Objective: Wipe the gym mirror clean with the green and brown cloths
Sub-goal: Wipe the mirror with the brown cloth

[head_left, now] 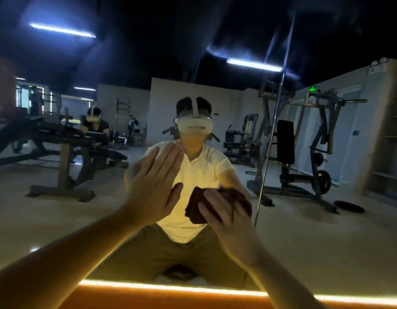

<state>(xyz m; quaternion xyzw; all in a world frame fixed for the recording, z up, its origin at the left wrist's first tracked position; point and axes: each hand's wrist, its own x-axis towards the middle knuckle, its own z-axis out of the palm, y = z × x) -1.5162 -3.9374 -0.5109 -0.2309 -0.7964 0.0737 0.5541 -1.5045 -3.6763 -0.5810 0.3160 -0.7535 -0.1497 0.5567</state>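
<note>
Brown cloth (194, 208), crumpled, dark reddish-brown

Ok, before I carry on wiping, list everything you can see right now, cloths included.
mirror: one, fills the view; vertical seam right of centre
brown cloth: one, dark brown, on the glass under the right hand
green cloth: none in view
light strip: one, orange-yellow, along the mirror's bottom edge
ceiling lights: at least two, white, reflected at top
weight benches: dark, reflected at left; count unclear
other person: at least one, dark top, reflected behind the benches
weight machine: one, dark, at right beyond the seam
weight plate: one, black, on the floor at right
left hand: flat, fingers straight, at the glass left of the cloth
right hand: fingers spread, pressing the brown cloth
</note>
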